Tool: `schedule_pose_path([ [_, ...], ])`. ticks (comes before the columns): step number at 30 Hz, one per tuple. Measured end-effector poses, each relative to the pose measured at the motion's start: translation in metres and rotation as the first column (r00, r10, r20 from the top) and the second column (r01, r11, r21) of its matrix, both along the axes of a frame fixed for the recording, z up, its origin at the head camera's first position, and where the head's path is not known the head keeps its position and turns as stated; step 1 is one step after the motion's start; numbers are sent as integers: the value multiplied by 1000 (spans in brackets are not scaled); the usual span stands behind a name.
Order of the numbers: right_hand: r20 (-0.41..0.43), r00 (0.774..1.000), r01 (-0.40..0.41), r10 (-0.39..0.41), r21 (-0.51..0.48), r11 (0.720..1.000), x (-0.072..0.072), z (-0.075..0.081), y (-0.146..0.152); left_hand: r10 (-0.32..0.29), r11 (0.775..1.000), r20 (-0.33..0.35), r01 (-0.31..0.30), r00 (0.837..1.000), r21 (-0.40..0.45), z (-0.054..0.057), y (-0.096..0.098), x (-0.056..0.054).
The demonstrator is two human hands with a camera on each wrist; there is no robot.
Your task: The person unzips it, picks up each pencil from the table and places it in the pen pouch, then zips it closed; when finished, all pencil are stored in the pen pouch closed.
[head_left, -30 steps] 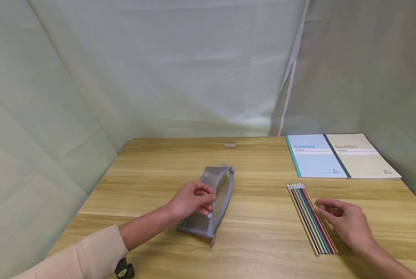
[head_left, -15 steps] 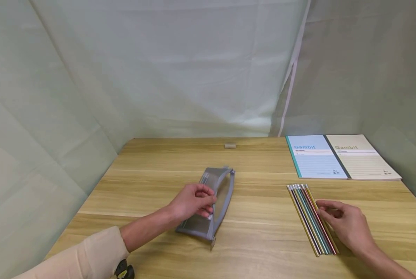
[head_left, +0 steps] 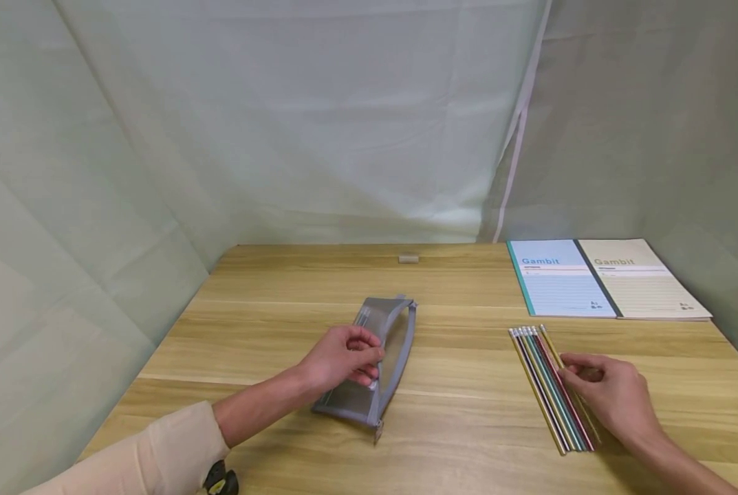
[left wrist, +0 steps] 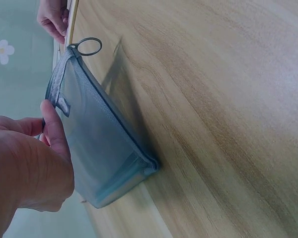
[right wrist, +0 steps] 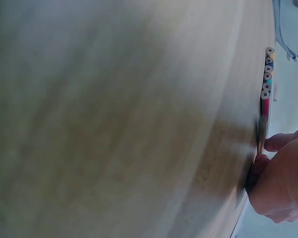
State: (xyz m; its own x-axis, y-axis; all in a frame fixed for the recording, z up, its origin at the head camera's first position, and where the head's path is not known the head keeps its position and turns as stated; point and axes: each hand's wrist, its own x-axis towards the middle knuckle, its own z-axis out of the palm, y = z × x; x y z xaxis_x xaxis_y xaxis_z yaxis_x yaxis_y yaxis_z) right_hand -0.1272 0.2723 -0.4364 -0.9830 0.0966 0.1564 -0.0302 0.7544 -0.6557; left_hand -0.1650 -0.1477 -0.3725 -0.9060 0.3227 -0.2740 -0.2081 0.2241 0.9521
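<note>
Head view: the left hand [head_left: 344, 354] pinches the left edge of the opening of a grey translucent mesh pouch [head_left: 346, 400] between thumb and fingers. The pouch is at the middle of the light wood-grain table [head_left: 468, 433], its zipped mouth gaping to the right and its metal pull ring [head_left: 377, 432] at the near end.

The right hand [head_left: 619, 399] grasps a slim gold pencil [head_left: 552, 349] between thumb and fingertips. This pencil is at the right side of a flat row of multicoloured pencils [head_left: 545, 388]; its eraser end stands just apart from the row. The right wrist view shows blunt, unsharpened near ends on the row.

Beyond the pencils lie a light-blue paper-covered notebook [head_left: 560, 285] and a cream paper-covered notebook [head_left: 644, 285], side by side. A small grey cylindrical object [head_left: 408, 259] rests near the far table edge.
</note>
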Motion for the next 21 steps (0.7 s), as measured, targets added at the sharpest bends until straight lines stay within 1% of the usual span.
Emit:
schedule_pose_path([
  [5, 3, 1000, 11, -11, 10, 1000, -1, -1, -1, 2, 1000, 6, -2, 1000, -3, 0, 0, 0],
  [11, -46, 999, 22, -21, 20, 1000, -1, -1, -2, 4, 1000, 6, -4, 1000, -3, 1, -1, 0],
  [14, -57, 998, 29, -28, 2, 1000, -1, -1, -1, 4, 1000, 2, -4, 1000, -3, 1, -1, 0],
  [18, -23, 999, 42, -43, -44, 998, -2, 2, 0, 6, 1000, 5, -6, 1000, -6, 0, -1, 0],
  [21, 40, 998, 61, -58, -77, 995, -3, 6, 1, 3, 1000, 6, -3, 1000, -7, 0, -1, 0],
])
